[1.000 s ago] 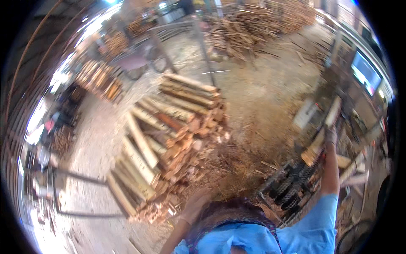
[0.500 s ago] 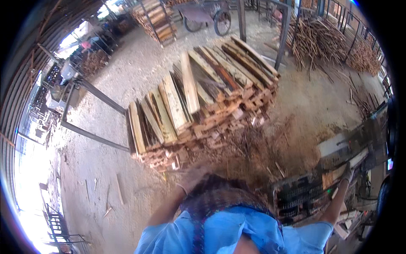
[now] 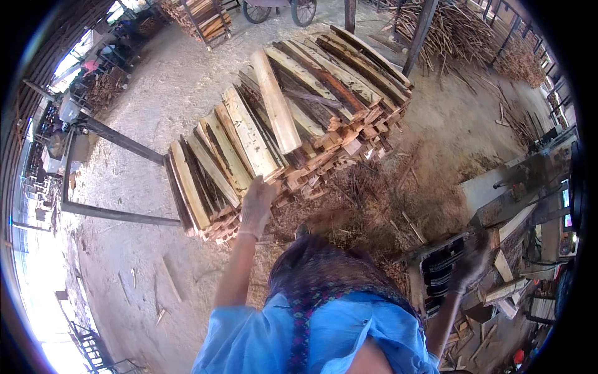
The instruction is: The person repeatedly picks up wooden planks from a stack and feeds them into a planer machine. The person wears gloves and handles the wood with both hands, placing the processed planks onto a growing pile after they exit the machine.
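Note:
My left hand (image 3: 256, 206), in a pale work glove, reaches to the near end of a pale sawn board (image 3: 250, 134) on top of a large wood stack. Its fingers are stretched toward that board's end and seem to touch it; I see no grip around it. To the right, my gloved right hand (image 3: 471, 267) is lowered beside a dark slatted machine part (image 3: 441, 268). Motion smears its fingers, and nothing shows clearly in it. Another loose board (image 3: 277, 106) lies at an angle across the top of the stack (image 3: 324, 165).
A metal frame (image 3: 118, 214) sticks out left of the stack, and a metal post (image 3: 418, 38) stands behind it. Wood offcuts (image 3: 503, 267) lie by the machine at right. Bark and scraps (image 3: 374, 199) litter the floor. A stick pile (image 3: 445, 31) and a wheeled cart (image 3: 274, 5) are farther back.
My left hand has moved up and forward from beside my apron to the stack's near edge. My right hand has drawn back from the pale wood at the machine toward my body.

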